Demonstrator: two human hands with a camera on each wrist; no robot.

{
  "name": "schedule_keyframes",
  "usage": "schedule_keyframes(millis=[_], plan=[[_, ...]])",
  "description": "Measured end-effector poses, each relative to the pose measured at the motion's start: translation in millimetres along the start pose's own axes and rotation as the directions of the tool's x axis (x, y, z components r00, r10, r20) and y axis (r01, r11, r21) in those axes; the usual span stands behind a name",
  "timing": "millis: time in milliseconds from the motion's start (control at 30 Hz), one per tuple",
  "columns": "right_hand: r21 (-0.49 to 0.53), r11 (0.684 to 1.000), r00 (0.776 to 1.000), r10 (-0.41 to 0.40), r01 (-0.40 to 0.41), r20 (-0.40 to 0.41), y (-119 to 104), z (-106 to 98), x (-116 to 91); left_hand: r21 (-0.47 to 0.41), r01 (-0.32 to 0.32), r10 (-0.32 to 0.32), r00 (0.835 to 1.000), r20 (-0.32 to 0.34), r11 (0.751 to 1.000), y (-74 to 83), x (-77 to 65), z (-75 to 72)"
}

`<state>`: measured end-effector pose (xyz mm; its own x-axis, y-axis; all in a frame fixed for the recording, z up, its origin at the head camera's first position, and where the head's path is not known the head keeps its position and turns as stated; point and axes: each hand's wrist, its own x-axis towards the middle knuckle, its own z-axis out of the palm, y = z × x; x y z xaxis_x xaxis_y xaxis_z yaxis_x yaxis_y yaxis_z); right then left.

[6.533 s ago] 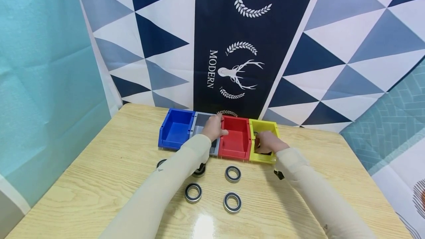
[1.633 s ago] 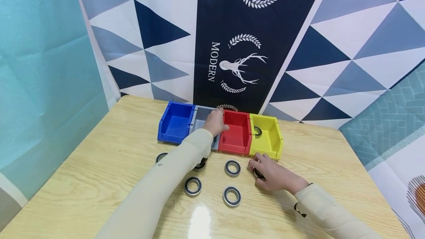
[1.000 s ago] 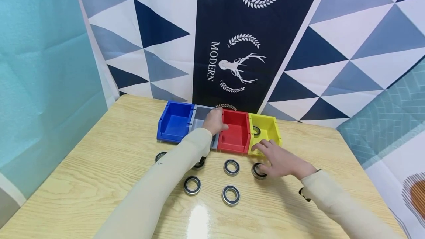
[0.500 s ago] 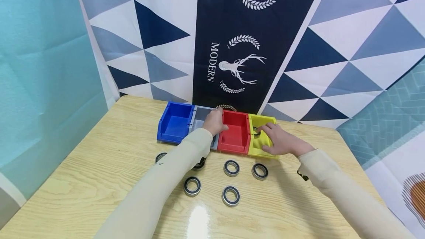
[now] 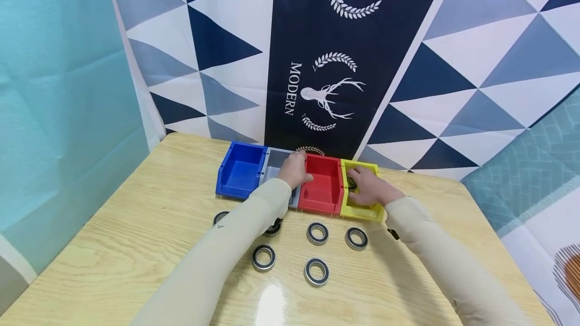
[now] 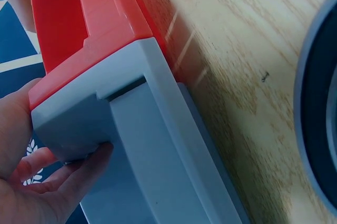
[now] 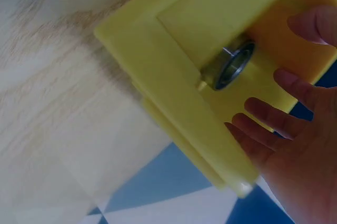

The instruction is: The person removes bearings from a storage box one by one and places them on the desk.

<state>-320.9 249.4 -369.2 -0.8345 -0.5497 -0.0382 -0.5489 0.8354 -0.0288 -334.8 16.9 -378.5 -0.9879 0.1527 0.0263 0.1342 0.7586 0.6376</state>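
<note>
My left hand (image 5: 293,170) grips the wall where the grey bin (image 6: 174,124) meets the red bin (image 5: 322,185). In the left wrist view its fingers curl into the grey bin. My right hand (image 5: 369,186) reaches into the yellow bin (image 5: 369,214), fingers and thumb spread. A ball bearing (image 7: 216,71) with a black seal stands on edge in that bin, a gap away from my fingers in the right wrist view. On the table before the yellow bin lies another bearing (image 5: 348,243).
A blue bin (image 5: 240,177) ends the row on the left. Several more bearings lie on the wooden table (image 5: 158,215) before the bins, among them one near the front (image 5: 308,278). My left sleeve partly covers two others. A patterned cloth hangs behind.
My right hand, earlier in the yellow bin, brought a bearing out onto the table and let it go there. It has since moved back into the yellow bin. My left hand has stayed put.
</note>
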Motion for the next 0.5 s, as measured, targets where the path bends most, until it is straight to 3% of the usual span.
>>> schedule_keyframes(millis=[267,500], plan=[[0.058,0.995,0.996,0.079,-0.081,0.047,7,15,13,-0.004,-0.006,0.006,1.0,0.007,1.0,2.2,-2.2,-0.3],[0.047,0.995,0.994,0.084,-0.087,0.068,6,17,16,0.005,-0.005,0.005,1.0,-0.013,1.0,1.2,-2.4,0.5]])
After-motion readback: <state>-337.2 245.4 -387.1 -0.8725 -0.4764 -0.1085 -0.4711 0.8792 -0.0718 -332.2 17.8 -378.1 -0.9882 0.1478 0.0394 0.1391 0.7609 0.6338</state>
